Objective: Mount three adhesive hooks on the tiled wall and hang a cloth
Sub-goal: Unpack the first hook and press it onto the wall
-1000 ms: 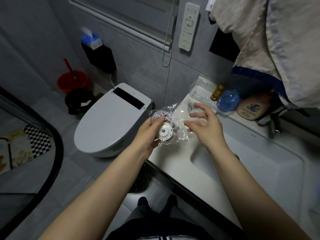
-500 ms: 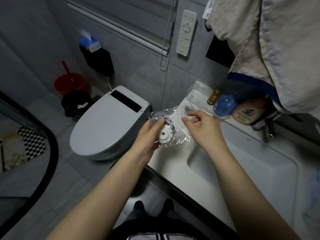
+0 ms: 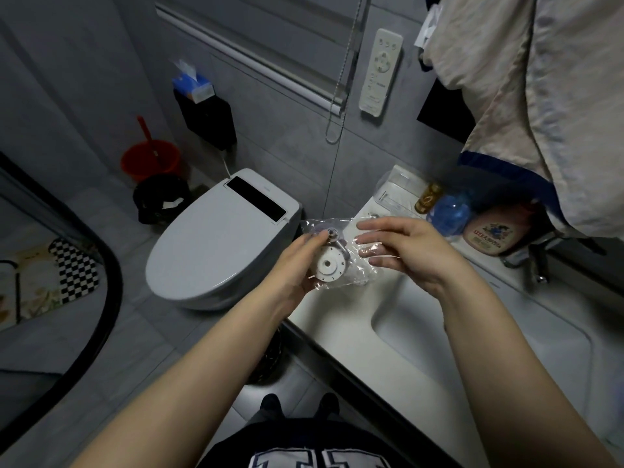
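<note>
Here the left hand [image 3: 293, 270] holds a clear plastic bag [image 3: 341, 261] just above the corner of the white sink counter [image 3: 341, 319], with the thumb curled on top and the fingers tucked under it. Inside the bag is a round white hook [image 3: 329, 265] with a hole in the middle and small letters around its edge — a bit of shiny metal sticks out at its 1 o'clock side. There may be more hooks in the bag, but the crinkly plastic makes that hard to tell. The right hand [image 3: 408, 249] is at 3 o'clock from the bag, its fingers straight and spread a little, and the fingertips [image 3: 366, 253] touch the bag's loose edge without pinching it. At 1 o'clock from the hands, well above the counter, a big pale cloth [image 3: 547, 106] with a dark blue edge hangs down. Under it, at the back of the counter, stand a blue bottle [image 3: 449, 214] and a pink bottle [image 3: 489, 233], side by side. At 9 o'clock from the bag is a white toilet [image 3: 216, 244] with its lid down — it sits against the grey tiled wall [image 3: 280, 136].
</note>
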